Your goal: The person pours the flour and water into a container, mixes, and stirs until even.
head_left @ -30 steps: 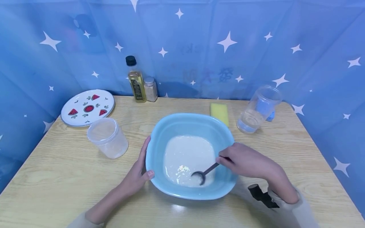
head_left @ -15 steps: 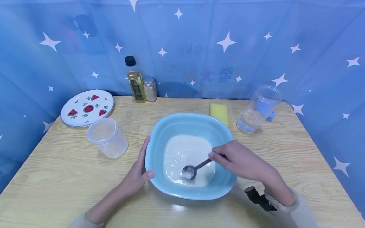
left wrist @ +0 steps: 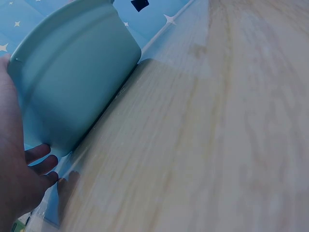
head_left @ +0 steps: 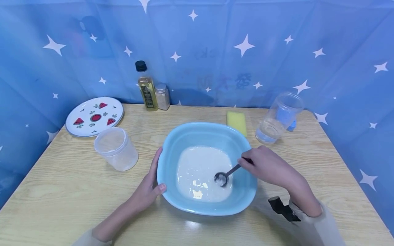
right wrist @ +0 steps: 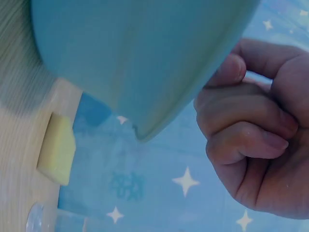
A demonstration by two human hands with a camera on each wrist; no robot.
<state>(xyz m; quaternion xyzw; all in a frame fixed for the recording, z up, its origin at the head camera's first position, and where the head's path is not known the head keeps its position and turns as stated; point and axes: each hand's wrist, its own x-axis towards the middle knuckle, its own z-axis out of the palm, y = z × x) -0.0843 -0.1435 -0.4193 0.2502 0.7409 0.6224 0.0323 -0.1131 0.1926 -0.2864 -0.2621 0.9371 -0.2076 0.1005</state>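
A light blue plastic basin [head_left: 200, 135] stands on the table with a shallow layer of thick white liquid [head_left: 200, 164] inside. My left hand [head_left: 146, 189] holds its left side, thumb at the rim and fingers along the outer wall; in the left wrist view those fingers [left wrist: 46, 165] lie low on the wall. Over the basin's right rim, my right hand [head_left: 267, 166] grips the handle of a dark measuring spoon [head_left: 221, 179]. Some white liquid sits in the spoon's round bowl, at the liquid's right side. In the right wrist view the basin wall hides the spoon.
A frosted plastic jar [head_left: 118, 150] and a watermelon-patterned plate [head_left: 87, 118] stand at the left. Behind are an oil bottle [head_left: 147, 90] and a small shaker jar [head_left: 162, 97]. A yellow sponge [head_left: 236, 122] and a clear cup with water [head_left: 274, 124] stand back right.
The right hand has swept the spoon left through the white liquid, then back right and slightly up. The left hand and basin have stayed in place.
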